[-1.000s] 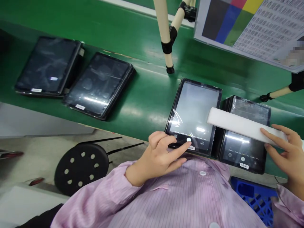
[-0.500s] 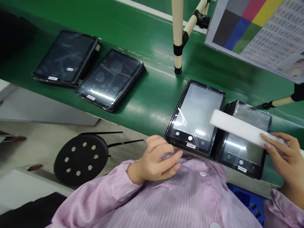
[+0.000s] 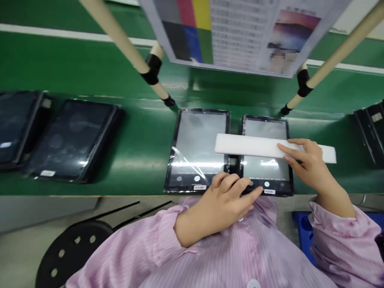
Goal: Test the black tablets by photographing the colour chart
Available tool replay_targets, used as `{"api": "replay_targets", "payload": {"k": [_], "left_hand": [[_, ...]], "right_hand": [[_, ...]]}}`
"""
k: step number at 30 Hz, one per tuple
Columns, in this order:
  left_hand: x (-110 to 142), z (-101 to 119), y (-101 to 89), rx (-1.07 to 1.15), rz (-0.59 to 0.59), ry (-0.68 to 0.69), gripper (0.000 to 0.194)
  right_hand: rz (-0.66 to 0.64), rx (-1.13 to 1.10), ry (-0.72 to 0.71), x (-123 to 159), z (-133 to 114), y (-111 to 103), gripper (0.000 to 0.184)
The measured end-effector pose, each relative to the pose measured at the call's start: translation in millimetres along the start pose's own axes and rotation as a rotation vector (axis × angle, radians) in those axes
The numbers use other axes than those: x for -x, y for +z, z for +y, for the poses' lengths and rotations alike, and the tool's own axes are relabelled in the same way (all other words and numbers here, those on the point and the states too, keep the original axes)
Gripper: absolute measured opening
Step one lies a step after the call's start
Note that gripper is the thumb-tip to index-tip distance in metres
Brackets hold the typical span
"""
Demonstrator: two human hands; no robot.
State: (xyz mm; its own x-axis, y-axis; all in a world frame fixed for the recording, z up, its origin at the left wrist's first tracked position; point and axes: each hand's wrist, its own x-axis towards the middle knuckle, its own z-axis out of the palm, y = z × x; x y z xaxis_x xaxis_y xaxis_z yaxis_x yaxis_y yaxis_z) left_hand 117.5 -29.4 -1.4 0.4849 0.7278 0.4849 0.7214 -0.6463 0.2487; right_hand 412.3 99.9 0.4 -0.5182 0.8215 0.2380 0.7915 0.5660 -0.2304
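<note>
Two tablets lie side by side on the green bench, both with lit grey camera screens: a left tablet point(image 3: 199, 140) and a right tablet point(image 3: 265, 127). A long white foam strip point(image 3: 249, 145) lies across the right tablet, and its left end overlaps the left one. My right hand point(image 3: 312, 164) has its fingers closed around the strip near its right half. My left hand point(image 3: 226, 200) is open, palm down, with fingers spread over the tablets' lower edges. One fingertip is by the right tablet's camera icons; whether it touches the glass I cannot tell.
Dark tablets point(image 3: 72, 140) sit in stacks at the left, and black devices point(image 3: 373, 128) at the right end. A printed test chart point(image 3: 231, 40) hangs on a beige pipe frame point(image 3: 129, 48) behind the tablets. Below are a black stool point(image 3: 75, 256) and a blue crate point(image 3: 304, 232).
The view has swung right. My left hand has moved right and opened over the tablets' lower edges. My right hand still holds the foam strip, now lying more level.
</note>
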Motion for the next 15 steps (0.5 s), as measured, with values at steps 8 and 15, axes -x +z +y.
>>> {"api": "replay_targets", "payload": {"k": [8, 15], "left_hand": [[-22.6, 4.5, 8.5, 0.005, -0.069, 0.033, 0.028], [-29.5, 3.3, 10.6, -0.008, -0.116, 0.083, 0.025]], "right_hand": [[-0.135, -0.001, -0.067, -5.4, 1.9, -11.0, 0.045], [-0.189, -0.035, -0.085, -5.9, 0.2, -14.5, 0.051]]}}
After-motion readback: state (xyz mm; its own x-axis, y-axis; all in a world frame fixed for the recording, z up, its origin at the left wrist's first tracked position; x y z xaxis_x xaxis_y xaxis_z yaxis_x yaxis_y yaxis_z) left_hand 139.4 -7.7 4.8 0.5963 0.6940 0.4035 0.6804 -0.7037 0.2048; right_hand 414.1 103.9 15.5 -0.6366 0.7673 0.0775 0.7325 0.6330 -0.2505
